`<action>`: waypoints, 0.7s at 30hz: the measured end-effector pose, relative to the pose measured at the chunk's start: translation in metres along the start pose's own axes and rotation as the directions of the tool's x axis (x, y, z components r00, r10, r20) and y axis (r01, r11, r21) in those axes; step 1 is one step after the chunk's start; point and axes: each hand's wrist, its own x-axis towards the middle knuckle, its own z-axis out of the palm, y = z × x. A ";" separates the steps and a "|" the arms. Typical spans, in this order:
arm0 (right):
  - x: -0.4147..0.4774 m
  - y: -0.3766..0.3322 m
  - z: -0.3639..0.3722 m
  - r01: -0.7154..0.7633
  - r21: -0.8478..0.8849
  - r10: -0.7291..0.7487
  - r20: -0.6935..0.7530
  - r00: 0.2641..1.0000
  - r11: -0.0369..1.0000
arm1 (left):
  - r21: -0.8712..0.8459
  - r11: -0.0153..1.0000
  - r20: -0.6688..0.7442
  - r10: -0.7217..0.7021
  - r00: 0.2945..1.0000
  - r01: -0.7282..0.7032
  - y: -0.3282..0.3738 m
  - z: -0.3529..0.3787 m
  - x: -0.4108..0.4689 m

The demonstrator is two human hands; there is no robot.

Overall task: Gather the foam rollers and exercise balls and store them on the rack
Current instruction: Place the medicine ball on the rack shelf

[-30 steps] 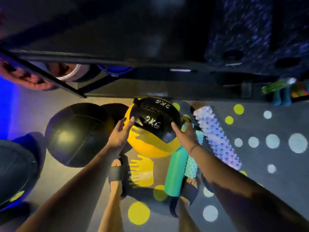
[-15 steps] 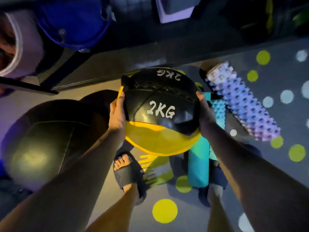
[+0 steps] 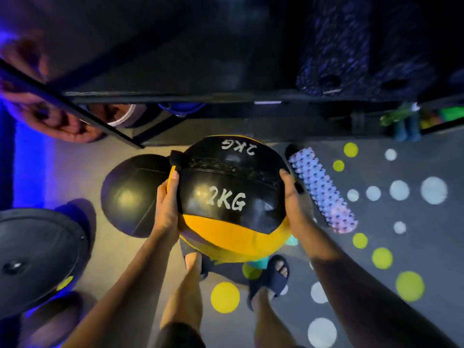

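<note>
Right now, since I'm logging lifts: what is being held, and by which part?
The black-and-yellow 2KG ball, clasped between both hands: left hand on its left side, right hand on its right side.

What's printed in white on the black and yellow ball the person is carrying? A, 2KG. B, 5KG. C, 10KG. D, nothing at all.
A: the black panel of the ball reads 2KG in white, between the left hand and the right hand, which hold its sides.
</note>
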 end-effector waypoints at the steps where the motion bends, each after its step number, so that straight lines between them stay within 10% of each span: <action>1: -0.013 -0.013 -0.006 0.027 0.010 -0.028 0.029 0.999 1.000 | -0.019 1.000 -0.014 0.023 1.000 -0.023 0.014 -0.003 -0.017; 12: -0.107 -0.172 -0.013 0.328 0.054 -0.333 0.147 0.932 0.943 | -0.152 0.887 -0.107 0.423 0.900 -0.435 0.163 -0.038 -0.113; 21: -0.052 -0.347 0.046 0.506 0.102 -0.516 0.143 0.845 0.856 | -0.241 0.767 -0.175 0.569 0.804 -0.595 0.275 0.005 0.019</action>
